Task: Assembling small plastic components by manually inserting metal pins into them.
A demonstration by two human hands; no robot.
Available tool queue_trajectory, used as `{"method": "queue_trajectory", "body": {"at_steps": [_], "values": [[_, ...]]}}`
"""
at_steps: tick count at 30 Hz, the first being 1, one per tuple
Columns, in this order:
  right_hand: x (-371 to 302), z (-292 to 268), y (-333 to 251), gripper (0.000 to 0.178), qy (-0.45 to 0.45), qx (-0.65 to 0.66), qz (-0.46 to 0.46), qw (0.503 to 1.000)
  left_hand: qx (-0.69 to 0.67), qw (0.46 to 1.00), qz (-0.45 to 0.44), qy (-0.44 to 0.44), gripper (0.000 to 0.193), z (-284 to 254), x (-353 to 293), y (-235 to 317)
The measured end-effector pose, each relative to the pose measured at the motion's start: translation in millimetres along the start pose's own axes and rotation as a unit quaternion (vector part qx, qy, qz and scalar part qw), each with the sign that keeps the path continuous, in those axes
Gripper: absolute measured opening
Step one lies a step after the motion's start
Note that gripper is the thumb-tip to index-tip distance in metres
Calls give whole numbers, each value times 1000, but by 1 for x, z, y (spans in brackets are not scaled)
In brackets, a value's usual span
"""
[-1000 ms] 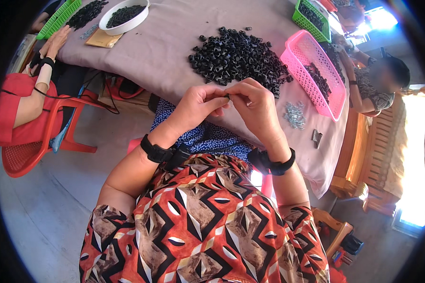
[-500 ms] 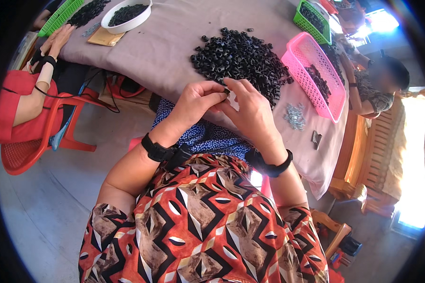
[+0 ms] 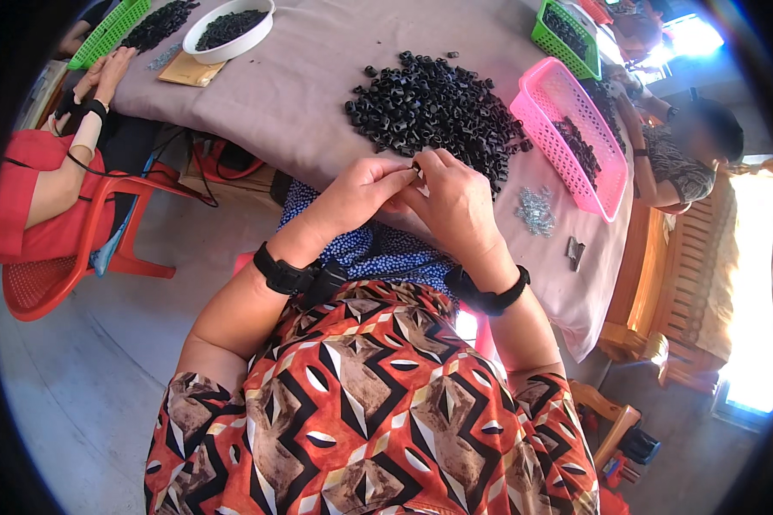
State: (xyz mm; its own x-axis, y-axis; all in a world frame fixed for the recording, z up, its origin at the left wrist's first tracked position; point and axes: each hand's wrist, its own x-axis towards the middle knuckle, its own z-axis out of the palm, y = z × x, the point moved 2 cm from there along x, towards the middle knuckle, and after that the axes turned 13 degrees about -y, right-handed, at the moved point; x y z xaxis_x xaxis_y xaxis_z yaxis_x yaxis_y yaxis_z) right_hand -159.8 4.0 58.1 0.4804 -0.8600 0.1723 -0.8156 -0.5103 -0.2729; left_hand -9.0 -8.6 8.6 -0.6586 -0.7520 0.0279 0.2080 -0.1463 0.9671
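My left hand (image 3: 361, 194) and my right hand (image 3: 452, 202) meet over the table's near edge, fingertips pinched together. Between them shows a small black plastic part (image 3: 417, 169), mostly covered by the fingers. Just beyond lies a large heap of small black plastic clips (image 3: 438, 103). To the right of my right hand is a little pile of clear or silvery small pieces (image 3: 536, 212). A dark, narrow piece (image 3: 575, 252) rests near it on the cloth.
A pink basket (image 3: 614, 184) with black parts stands right of the heap, a green basket (image 3: 594, 67) behind it. At far left are a white bowl (image 3: 262, 33) and another green basket (image 3: 103, 43). One person (image 3: 51, 189) sits left, another (image 3: 678, 163) right. Mauve cloth (image 3: 309, 94) covers the table.
Both hands have dropped slightly toward me and drawn closer together. The right fingers, raised and spread before, are now curled in around the small black part.
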Motion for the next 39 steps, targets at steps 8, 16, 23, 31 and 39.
{"method": "queue_trajectory", "body": {"at_steps": [8,16,23,31,39], "values": [[-1,6,-1,38,-14,30,0,999,0,999,-26,-22,27,-3,-4,-2],[-13,11,-1,34,5,38,-15,999,18,998,-57,-33,30,1,-3,-6],[-28,-10,10,36,-59,111,92,988,31,994,-81,-59,34,-1,-3,-8],[-35,-107,153,51,161,85,252,951,14,994,-107,-15,35,-5,-3,-7],[-88,-74,134,17,34,127,226,965,39,993,-108,-6,31,-4,-4,-5]]}}
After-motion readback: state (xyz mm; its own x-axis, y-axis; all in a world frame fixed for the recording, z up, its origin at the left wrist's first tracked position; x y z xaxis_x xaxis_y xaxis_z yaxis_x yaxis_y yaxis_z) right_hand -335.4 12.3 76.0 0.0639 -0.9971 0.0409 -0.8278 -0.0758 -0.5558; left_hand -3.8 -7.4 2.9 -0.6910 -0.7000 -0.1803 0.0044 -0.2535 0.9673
